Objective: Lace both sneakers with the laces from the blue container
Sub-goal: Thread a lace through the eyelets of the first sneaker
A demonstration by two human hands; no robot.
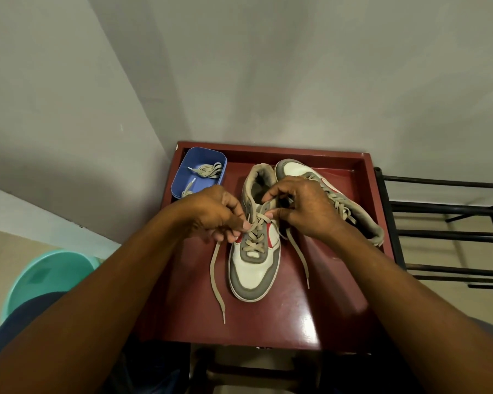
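While the left hand (211, 214) pinches the lace (215, 268), the right hand (305, 209) (pinching too) half-hides the far sneaker (295, 168).

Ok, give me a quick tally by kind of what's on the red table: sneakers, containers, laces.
Sneakers: 2 (near sneaker, far sneaker)
Blue container: 1
Threaded laces: 2 (near lace, far lace)
Lace bundles in the container: 2 (upper bundle; lower bundle, partly behind the left hand)
Total: 7
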